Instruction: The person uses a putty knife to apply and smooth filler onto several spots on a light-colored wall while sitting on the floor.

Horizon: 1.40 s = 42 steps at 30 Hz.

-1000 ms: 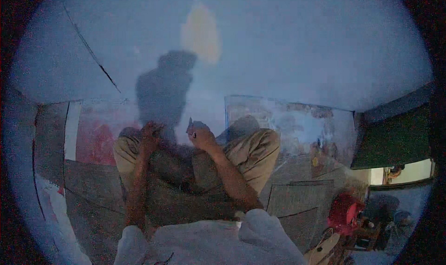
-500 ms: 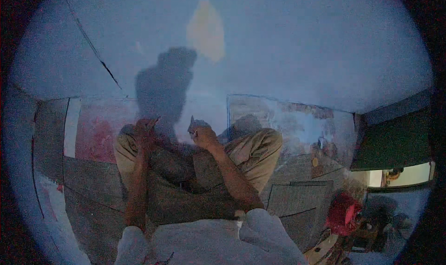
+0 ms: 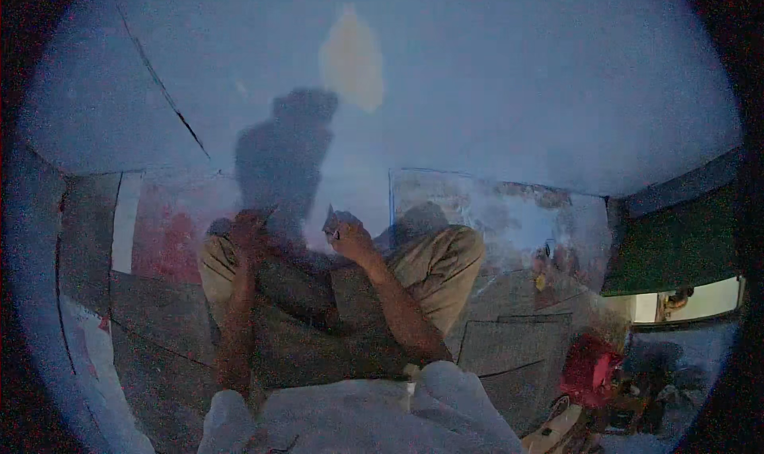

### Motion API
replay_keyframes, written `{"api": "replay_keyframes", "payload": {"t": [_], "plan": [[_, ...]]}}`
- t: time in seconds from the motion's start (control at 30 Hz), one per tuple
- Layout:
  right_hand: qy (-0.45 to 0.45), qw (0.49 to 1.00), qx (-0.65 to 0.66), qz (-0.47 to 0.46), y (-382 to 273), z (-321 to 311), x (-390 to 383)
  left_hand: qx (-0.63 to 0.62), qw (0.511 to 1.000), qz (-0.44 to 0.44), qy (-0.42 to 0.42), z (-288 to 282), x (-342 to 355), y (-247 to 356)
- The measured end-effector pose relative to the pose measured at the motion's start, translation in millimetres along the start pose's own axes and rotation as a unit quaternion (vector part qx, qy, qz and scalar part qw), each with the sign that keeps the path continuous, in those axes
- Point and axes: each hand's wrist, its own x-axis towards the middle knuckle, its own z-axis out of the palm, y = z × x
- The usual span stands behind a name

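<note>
A red, rounded bag-like form (image 3: 590, 370) stands at the lower right of the frame, its sides soft and creased; what it holds is hidden in the gloom. Just beside it lies a pale, elongated form (image 3: 552, 432) with a dark spot.

The person sits cross-legged in tan trousers (image 3: 446, 259), the cloth folded in loose wrinkles at the knee, with a plain, pale shirt (image 3: 358, 414) across the lower edge. Both hands are near the centre of the frame, well apart from each other. The right hand (image 3: 348, 235) has its fingers curled in. A slim, pointed grey shape (image 3: 329, 212) rises at its thumb side; whether it is a held piece or a fingertip cannot be told. The left hand (image 3: 250, 227), beside the knee left of centre, is too dim to tell how far its fingers are open or whether they grip anything.

Above spreads a smooth bluish surface (image 3: 517, 80) with a pale yellowish patch (image 3: 352, 60) and a dark, hard-edged shadow (image 3: 282, 159). A blotchy reddish panel (image 3: 167, 231) shows at left, and a dark green sheet (image 3: 676, 243) hangs at right.
</note>
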Motion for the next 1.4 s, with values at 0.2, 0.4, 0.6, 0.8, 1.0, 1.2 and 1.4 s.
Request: {"api": "replay_keyframes", "payload": {"t": [0.2, 0.4, 0.6, 0.8, 1.0, 1.2, 1.4], "plan": [[0.022, 0.997, -0.078, 0.014, 3.1, 9.8, 8.2, -0.022, 0.991, -0.03, -0.131, 27.8, 0.6, 6.1], [0.041, 0.996, -0.016, -0.071, -19.4, -25.4, 0.7, -0.025, 0.984, -0.038, -0.174, 57.6, -8.9, -26.9], [0.093, 0.993, -0.044, -0.054, -1.3, -8.4, 5.9, -0.053, 0.988, -0.006, -0.142, 57.7, 3.4, -16.4], [0.062, 0.996, 0.013, -0.068, 15.1, -2.9, 6.8, -0.061, 0.988, 0.0, -0.142, 57.7, 6.4, -15.0], [0.137, 0.986, -0.036, -0.085, -3.9, -4.1, 6.2, -0.059, 0.988, -0.003, -0.145, 56.0, 0.9, -26.5], [0.086, 0.993, 0.007, -0.082, 1.8, -11.6, 7.7, -0.068, 0.988, 0.008, -0.141, 58.9, 5.7, -18.7], [0.067, 0.993, 0.051, -0.088, -18.2, -28.6, 2.3, -0.06, 0.989, 0.012, -0.137, 55.0, -5.3, -31.9]]}}
